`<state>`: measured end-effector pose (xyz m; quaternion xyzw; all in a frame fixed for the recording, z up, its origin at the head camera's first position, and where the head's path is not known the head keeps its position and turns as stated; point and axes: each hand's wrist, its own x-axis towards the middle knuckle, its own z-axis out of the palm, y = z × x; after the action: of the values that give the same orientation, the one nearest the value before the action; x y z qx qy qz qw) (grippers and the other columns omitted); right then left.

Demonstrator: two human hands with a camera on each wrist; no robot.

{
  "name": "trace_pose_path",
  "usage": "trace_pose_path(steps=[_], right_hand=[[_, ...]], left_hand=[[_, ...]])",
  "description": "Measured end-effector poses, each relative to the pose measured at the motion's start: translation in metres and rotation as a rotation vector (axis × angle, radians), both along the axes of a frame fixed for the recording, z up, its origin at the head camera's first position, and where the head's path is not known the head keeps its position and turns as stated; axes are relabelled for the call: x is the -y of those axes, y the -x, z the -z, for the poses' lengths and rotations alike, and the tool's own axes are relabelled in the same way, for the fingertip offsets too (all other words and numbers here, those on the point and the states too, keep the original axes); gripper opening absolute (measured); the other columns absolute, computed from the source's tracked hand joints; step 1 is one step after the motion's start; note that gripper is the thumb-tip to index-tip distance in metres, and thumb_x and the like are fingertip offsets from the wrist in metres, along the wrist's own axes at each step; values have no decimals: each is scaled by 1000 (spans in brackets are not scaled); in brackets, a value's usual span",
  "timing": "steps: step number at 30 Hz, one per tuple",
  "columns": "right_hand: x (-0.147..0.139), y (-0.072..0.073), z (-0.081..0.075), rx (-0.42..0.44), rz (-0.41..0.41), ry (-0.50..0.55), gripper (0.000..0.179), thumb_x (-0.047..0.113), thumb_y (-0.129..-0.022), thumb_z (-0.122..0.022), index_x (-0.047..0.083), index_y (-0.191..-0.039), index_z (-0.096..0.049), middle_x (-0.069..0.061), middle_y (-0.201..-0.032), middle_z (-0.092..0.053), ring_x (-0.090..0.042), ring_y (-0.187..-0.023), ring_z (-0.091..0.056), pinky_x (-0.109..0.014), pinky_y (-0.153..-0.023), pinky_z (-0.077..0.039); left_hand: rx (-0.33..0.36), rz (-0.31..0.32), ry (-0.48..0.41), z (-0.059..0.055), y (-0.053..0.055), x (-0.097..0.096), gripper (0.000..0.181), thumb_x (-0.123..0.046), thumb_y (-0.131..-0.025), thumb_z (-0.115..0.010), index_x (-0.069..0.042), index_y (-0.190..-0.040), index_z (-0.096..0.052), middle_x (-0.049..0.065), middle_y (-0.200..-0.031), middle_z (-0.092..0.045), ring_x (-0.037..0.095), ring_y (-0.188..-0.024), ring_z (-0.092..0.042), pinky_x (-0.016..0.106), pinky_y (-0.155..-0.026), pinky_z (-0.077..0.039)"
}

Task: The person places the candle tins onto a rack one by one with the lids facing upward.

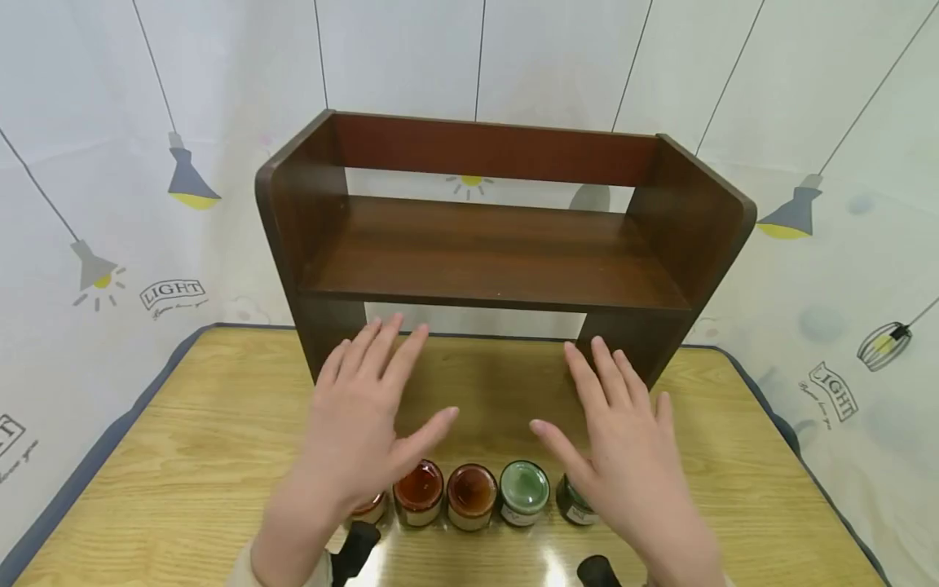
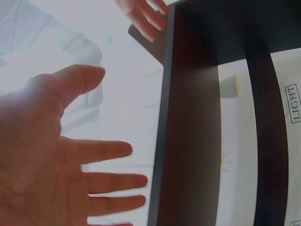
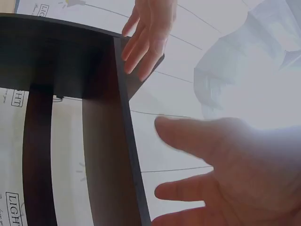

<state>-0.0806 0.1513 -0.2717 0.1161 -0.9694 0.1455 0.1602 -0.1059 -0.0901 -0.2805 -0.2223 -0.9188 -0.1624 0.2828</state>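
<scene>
Both hands are raised palm down with fingers spread, holding nothing. My left hand [image 1: 361, 416] hovers in front of the lower left part of a dark brown wooden shelf [image 1: 484, 253]. At the lower right part is my right hand [image 1: 623, 440]. Below them, a row of small glass jars stands on the table: an amber one [image 1: 419, 489], a brown one [image 1: 472, 493], a light green one [image 1: 524, 489] and a dark green one [image 1: 575, 501] partly behind the right hand. Another reddish jar [image 1: 370, 509] is mostly hidden by the left wrist.
The shelf stands at the back of a wood-grain table [image 1: 169, 473] with a dark blue edge. Behind it hangs a pale wall covering [image 1: 411, 57] printed with lamps. Dark wrist straps or mounts show at the bottom edge.
</scene>
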Motion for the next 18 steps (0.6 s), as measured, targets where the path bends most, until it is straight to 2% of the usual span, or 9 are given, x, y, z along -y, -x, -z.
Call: trace_pose_path(steps=[4,8,14,18], right_hand=[[-6,3,5,-143,-41,65,71,31,-81,-73,6,-140,-41,-23,-141,-39,-42,-126,-39,-65,-95,-31],[-14,8,12,-266,-93,126,67,17,-73,-80,-1,-131,-50,-25,-128,-50,-42,-112,-51,-56,-89,-42],[-27,8,20,-231,-149,191,64,9,-71,-81,2,-128,-52,-16,-122,-55,-33,-110,-53,-49,-87,-46],[-36,10,29,-242,-179,212,62,7,-71,-80,2,-126,-54,-13,-120,-57,-30,-110,-54,-45,-86,-46]], left_hand=[[-145,84,-135,4,9,14,60,-43,-86,-55,0,-127,-55,22,-128,-53,38,-119,-47,53,-98,-35],[-214,120,-250,8,14,29,46,-26,-83,-63,1,-119,-61,18,-120,-61,33,-112,-54,48,-95,-41],[-273,127,-381,18,23,51,37,-6,-76,-69,0,-112,-66,14,-111,-66,30,-105,-58,40,-90,-44],[-303,129,-459,29,30,63,31,-2,-75,-67,2,-106,-67,15,-103,-67,31,-97,-60,23,-92,-42]])
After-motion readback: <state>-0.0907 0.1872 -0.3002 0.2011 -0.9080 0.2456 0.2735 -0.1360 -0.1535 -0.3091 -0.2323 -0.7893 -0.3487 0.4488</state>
